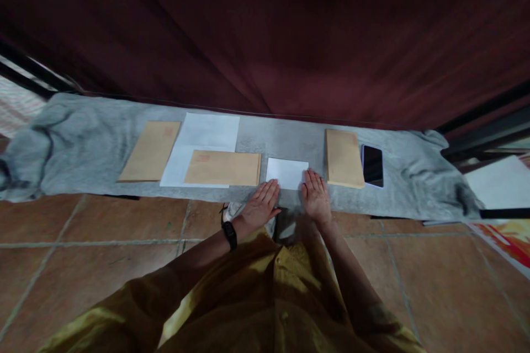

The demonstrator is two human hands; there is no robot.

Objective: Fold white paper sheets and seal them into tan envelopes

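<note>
across the far side, a dark red curtain (265,38), hanging in shallow folds. on the near side, brown floor tiles (62,270) with pale joints. from left to right between the two, a grey cloth (91,149), rumpled at both ends. at the near edge, a mustard shirt (265,298). left of the middle, flat on the cloth, a white sheet (209,129), its near right part covered by the middle envelopes (223,168), laid crosswise. farther left, just beside the sheet, the left envelope (149,151), lengthwise and bearing a faint red mark. on the right, a neat pile of right envelopes (343,157).

at the near edge of the cloth, both flat with fingers stretched out, closed on nothing: left hand (265,198) and right hand (317,198). between the two, flat, a small paper (287,172), its near left corner under the left fingertips, its right edge under the right ones. right of the right envelopes, just beside, a phone (372,165). on the left wrist, a black watch (229,235).
</note>
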